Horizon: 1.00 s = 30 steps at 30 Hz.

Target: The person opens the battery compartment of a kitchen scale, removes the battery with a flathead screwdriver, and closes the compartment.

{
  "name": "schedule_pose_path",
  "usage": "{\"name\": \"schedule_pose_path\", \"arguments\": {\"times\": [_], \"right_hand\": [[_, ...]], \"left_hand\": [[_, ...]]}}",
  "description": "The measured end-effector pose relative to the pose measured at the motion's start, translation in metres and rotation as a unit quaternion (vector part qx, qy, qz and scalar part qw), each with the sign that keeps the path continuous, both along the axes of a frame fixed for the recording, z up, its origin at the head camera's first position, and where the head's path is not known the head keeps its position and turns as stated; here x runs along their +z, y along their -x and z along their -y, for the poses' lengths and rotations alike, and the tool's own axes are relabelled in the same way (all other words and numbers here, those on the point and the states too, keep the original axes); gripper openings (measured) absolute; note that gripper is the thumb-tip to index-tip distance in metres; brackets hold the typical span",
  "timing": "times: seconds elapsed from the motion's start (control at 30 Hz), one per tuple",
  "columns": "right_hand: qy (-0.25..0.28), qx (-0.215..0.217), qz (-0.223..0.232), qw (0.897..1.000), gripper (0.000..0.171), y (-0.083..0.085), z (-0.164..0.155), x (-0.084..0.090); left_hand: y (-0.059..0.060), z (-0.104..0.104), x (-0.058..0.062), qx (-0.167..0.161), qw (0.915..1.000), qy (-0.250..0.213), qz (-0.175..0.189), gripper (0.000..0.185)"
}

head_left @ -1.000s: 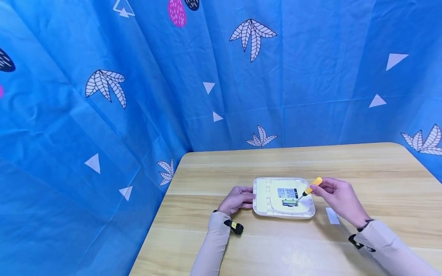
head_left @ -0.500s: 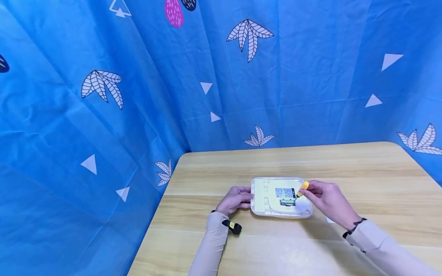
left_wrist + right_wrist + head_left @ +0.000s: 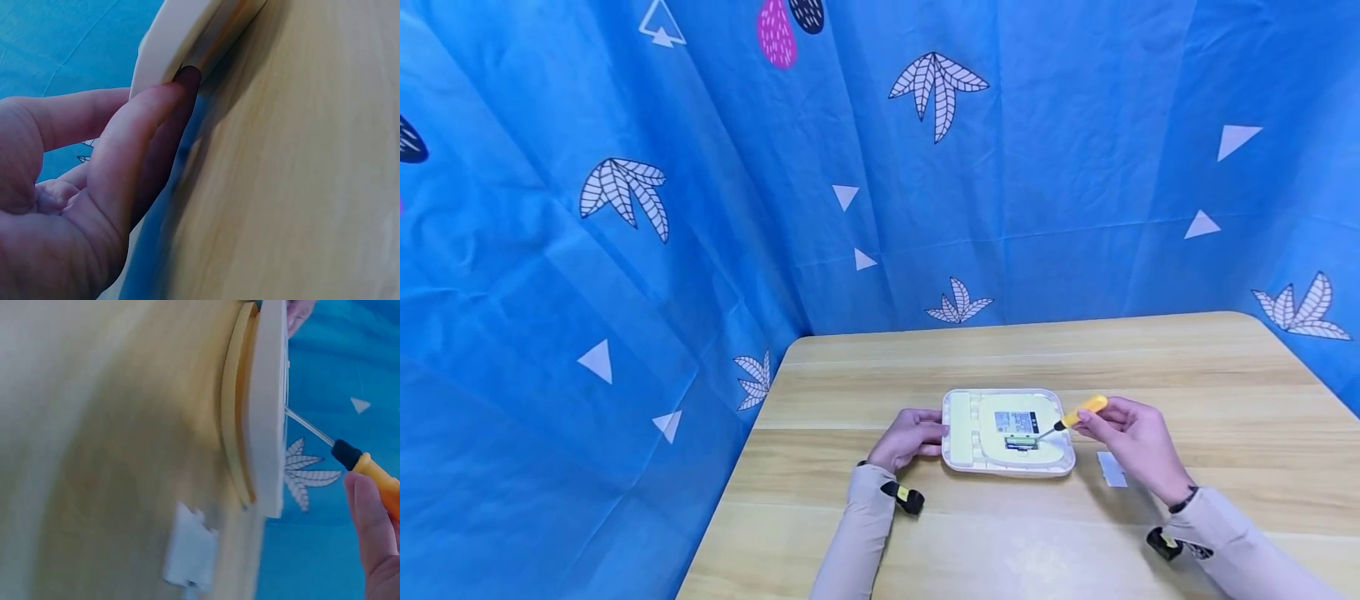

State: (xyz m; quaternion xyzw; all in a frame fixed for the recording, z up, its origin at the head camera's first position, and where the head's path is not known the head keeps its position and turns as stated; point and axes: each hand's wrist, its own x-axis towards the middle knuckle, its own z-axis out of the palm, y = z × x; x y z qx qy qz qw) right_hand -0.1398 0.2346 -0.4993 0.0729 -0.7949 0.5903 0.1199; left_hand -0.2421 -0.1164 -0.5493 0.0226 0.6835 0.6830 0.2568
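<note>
A white rounded device (image 3: 961,429) lies with its underside up and its small battery compartment uncovered. Green and dark batteries (image 3: 1020,443) sit inside it. My left hand (image 3: 912,439) holds the device by its left end; in the left wrist view, thumb and fingers (image 3: 115,153) pinch its edge. In my right hand (image 3: 1138,442) is a screwdriver (image 3: 1086,409) with a yellow handle, black collar and thin metal shaft. It slants down to the left, its tip at the right end of the compartment. The right wrist view shows the shaft (image 3: 310,427) reaching the device's face from the side.
A small white cover (image 3: 1112,469) with tabs lies on the wooden table (image 3: 1000,542), right of the device and below the right hand. A printed label (image 3: 1015,422) is beside the compartment. Blue patterned curtain (image 3: 925,208) hangs behind and to the left of the table.
The screwdriver stood steeper over the compartment half a second ago; now its handle leans back to the right with the right hand. The left hand keeps its hold on the device.
</note>
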Motion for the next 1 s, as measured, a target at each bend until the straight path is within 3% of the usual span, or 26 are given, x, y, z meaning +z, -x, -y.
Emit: {"name": "schedule_pose_path", "arguments": {"times": [0.07,0.17,0.3,0.7,1.0], "right_hand": [[0.076,0.011,0.023,0.997,0.024,0.001,-0.004,-0.005],[0.186,0.018,0.059,0.981,0.020,0.003,-0.008,-0.012],[0.266,0.013,0.100,0.959,0.011,0.003,-0.014,-0.022],[0.335,0.006,0.185,0.924,0.006,0.003,-0.022,-0.031],[0.335,0.023,0.146,0.931,0.006,0.005,-0.017,-0.022]], "left_hand": [[0.001,0.000,-0.001,0.002,1.0000,-0.002,0.002,0.048],[0.001,0.000,-0.001,0.001,1.0000,-0.003,-0.002,0.048],[0.000,-0.001,-0.001,0.002,1.0000,-0.003,-0.001,0.047],[0.000,0.001,-0.001,-0.001,0.9999,-0.008,0.008,0.047],[-0.001,0.001,0.002,-0.001,0.9999,-0.005,0.011,0.046]]}}
